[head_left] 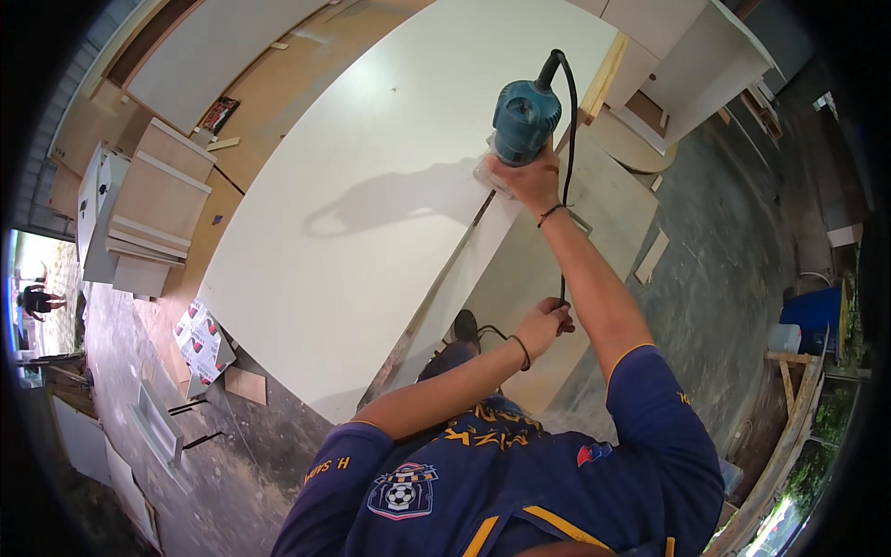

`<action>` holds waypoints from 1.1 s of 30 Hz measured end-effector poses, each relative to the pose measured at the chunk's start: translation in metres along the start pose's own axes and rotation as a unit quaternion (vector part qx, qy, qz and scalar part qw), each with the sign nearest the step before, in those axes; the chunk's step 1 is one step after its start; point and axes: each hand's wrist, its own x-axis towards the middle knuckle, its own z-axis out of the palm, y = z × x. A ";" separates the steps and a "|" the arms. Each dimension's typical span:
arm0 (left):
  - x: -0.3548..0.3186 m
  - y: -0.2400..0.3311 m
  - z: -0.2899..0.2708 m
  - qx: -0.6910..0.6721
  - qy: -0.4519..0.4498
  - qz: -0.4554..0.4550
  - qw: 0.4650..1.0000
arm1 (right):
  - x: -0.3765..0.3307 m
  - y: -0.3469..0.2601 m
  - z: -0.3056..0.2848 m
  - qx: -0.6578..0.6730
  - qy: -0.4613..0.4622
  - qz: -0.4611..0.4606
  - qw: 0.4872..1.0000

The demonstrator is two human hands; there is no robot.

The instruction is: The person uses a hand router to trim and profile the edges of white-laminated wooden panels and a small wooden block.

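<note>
My right hand (533, 182) grips a teal trim router (524, 121) low on its body. The router's clear base (492, 169) rests by the right edge of a large white board (371, 241). A black cord (570, 121) rises from the router's top, bends over and runs down past my right wrist. Closer to my body, my left hand (546, 323) is closed on that cord. Along the board's edge near the router lies a dark narrow slot (484, 208). The router's bit is hidden.
Wooden cabinet panels (160, 200) are stacked at the left. A white cabinet carcass (691, 79) stands at the far right. Wood strips (652, 258) lie on the concrete floor (715, 306). A small frame with legs (160, 422) sits at lower left. Another person (39, 300) is far left.
</note>
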 end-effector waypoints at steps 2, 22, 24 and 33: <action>0.014 0.011 0.006 -0.010 0.003 -0.003 1.000 | 0.016 0.011 -0.006 -0.003 0.004 -0.006 1.000; 0.090 0.057 0.014 -0.028 0.033 0.044 0.998 | 0.108 0.083 -0.041 -0.068 0.045 -0.001 0.997; 0.090 0.057 0.015 -0.036 0.038 0.048 0.997 | 0.110 0.085 -0.049 -0.089 0.052 0.015 0.995; 0.085 0.042 0.041 0.002 0.056 0.063 0.996 | 0.098 0.094 -0.082 -0.155 0.083 -0.022 0.984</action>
